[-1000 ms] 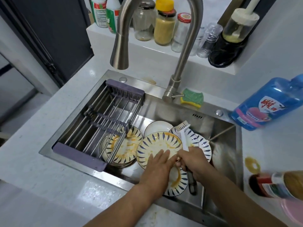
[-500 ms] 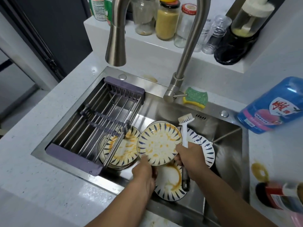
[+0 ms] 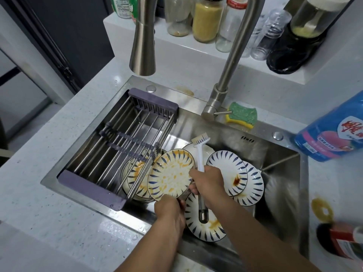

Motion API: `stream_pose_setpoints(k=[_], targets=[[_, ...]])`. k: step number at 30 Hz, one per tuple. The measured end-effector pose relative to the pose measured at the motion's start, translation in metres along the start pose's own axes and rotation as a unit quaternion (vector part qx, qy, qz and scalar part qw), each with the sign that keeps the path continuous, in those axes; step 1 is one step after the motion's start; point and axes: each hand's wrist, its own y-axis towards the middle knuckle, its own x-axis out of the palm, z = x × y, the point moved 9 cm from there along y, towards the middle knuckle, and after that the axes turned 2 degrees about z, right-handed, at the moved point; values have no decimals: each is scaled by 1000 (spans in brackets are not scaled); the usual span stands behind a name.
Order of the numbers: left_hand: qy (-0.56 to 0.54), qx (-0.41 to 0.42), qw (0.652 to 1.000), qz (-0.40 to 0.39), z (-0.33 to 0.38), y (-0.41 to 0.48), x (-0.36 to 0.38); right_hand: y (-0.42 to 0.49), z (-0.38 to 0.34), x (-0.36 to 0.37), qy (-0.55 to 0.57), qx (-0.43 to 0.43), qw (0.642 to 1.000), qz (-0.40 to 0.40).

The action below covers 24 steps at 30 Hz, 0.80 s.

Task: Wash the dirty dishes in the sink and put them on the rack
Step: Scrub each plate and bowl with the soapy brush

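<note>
Beside the rack (image 3: 155,107), the left hand (image 3: 170,213) grips the stained plate (image 3: 170,174) by its rim, the right hand (image 3: 208,182) grips the dish brush (image 3: 200,154); scrubbing seems next, bristles turned onto it.

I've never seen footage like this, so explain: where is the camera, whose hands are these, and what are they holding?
No machine here: a person wears one wide-angle camera on the head, looking down into a stainless steel sink. The left hand grips the rim of a tilted white plate with blue dashes and yellow stains. The right hand holds a white-headed dish brush, bristles up. Other stained patterned plates lie in the sink, and a metal-barred drying rack spans its left side.
</note>
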Motion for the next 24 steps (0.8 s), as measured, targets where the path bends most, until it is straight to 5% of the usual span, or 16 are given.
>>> stream_pose_setpoints(k=[11,24], targets=[[-109,-44,993,2,11,4,6,3,15,38,2,20,1000,-23],[-103,-85,991,-11,8,56,23,-10,7,41,-35,2,995,-98]])
